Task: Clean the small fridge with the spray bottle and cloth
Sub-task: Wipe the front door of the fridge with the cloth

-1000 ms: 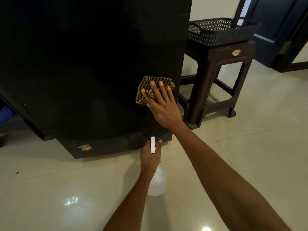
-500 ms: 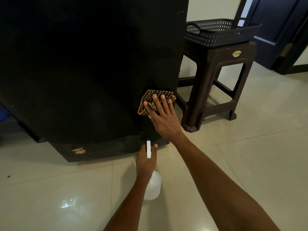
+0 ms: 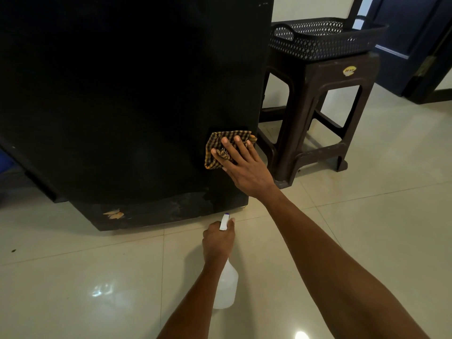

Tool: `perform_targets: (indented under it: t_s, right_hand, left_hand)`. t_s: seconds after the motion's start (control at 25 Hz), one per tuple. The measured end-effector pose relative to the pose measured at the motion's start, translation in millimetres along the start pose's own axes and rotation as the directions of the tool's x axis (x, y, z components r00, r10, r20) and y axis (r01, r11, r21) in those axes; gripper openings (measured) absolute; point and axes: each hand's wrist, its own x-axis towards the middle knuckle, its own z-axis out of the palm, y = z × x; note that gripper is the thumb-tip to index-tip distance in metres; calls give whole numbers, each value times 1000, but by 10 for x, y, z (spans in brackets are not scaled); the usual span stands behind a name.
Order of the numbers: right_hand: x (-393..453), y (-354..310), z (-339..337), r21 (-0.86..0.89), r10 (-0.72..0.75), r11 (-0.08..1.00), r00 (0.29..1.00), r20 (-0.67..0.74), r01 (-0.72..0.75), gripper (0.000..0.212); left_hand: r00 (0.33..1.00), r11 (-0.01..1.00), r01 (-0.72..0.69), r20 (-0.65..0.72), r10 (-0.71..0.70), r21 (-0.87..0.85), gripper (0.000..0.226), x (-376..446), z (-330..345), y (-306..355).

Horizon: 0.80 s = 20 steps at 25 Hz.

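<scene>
- Pressing a folded yellow-and-black checked cloth (image 3: 228, 149) flat against the black fridge (image 3: 127, 94) with the right hand (image 3: 244, 165), fingers straight and spread, low down by the fridge's right edge.
- Gripping a clear spray bottle (image 3: 226, 285) by the neck with the left hand (image 3: 217, 241), fingers curled round it, white nozzle aiming at the fridge base, bottle hanging over the tiled floor (image 3: 367, 228).
- Sitting just right of the fridge: 1 brown plastic stool (image 3: 325, 99) carrying 1 dark perforated basket (image 3: 325, 37).

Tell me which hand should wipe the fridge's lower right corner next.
Right. The right hand already presses the cloth flat on the fridge just above that corner; the left hand grips the spray bottle.
</scene>
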Motion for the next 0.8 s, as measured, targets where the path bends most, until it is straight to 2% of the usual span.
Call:
perform_targets:
  t_s: [0.24, 0.4, 0.6, 0.8]
  right_hand:
    - [-1, -52, 12, -11, 21, 1000, 1000, -2, -21, 60]
    - [8, -161, 33, -5, 50, 999, 999, 17, -50, 66]
    - [11, -217, 5, 16, 61, 998, 998, 30, -61, 73]
    - [127, -478, 41, 27, -155, 988, 978, 137, 153, 82]
  left_hand:
    - [1000, 993, 4, -12, -5, -116, 24, 16, -83, -146]
    - [984, 962, -17, -174, -32, -274, 21, 33, -164, -183]
    - [961, 972, -18, -271, -47, -235, 28, 103, -391, -283]
    - [969, 965, -24, -245, -42, -262, 16, 168, -587, -400]
